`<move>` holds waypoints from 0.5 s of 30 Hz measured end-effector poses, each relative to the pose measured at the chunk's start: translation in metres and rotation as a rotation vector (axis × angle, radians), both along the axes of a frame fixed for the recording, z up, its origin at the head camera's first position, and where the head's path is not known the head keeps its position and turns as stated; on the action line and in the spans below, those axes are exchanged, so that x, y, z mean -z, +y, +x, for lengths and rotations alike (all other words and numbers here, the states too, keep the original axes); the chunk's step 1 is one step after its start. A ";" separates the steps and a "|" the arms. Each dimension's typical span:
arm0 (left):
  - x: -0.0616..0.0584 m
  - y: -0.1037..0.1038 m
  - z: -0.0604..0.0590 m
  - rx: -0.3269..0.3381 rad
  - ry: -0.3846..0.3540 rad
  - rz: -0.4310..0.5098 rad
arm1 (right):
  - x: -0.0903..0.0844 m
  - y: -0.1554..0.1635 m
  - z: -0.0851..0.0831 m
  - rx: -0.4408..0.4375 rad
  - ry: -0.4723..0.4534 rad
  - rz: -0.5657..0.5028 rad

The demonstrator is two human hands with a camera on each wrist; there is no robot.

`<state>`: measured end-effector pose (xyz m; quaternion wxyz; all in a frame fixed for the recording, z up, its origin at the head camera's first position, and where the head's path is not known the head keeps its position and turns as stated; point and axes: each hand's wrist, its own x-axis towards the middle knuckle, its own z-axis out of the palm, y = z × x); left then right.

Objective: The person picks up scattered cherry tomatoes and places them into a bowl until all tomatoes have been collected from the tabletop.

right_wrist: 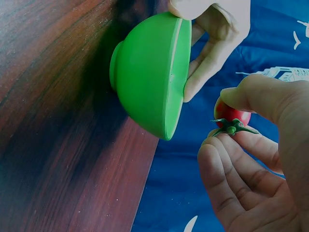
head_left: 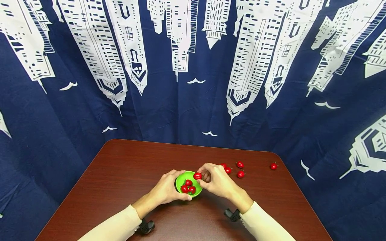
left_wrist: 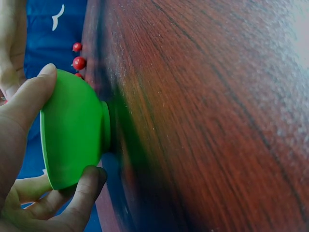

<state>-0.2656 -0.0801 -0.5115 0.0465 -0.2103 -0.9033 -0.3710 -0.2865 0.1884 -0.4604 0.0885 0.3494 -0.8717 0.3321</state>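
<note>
A small green bowl [head_left: 181, 179] stands near the middle of the brown table [head_left: 126, 174] with three red cherry tomatoes [head_left: 188, 186] inside. My left hand [head_left: 167, 189] grips the bowl [left_wrist: 72, 130] by its rim, thumb and fingers around its side. My right hand [head_left: 215, 180] pinches one red cherry tomato [head_left: 197, 175] with a green stem [right_wrist: 231, 126] just above the bowl's [right_wrist: 149, 77] right rim. Several more tomatoes [head_left: 240, 174] lie loose on the table behind my right hand.
One tomato [head_left: 273, 166] lies apart near the table's far right edge. A blue curtain [head_left: 193, 73] printed with white buildings hangs close behind and around the table. Loose tomatoes [left_wrist: 78, 63] show beyond the bowl in the left wrist view.
</note>
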 end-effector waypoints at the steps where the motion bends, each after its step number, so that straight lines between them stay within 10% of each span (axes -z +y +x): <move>1: 0.000 0.000 0.000 0.001 0.004 -0.001 | 0.000 0.000 0.000 0.002 0.002 0.002; 15: 0.001 -0.001 -0.001 0.009 0.011 -0.002 | 0.002 -0.003 0.000 0.024 0.035 0.035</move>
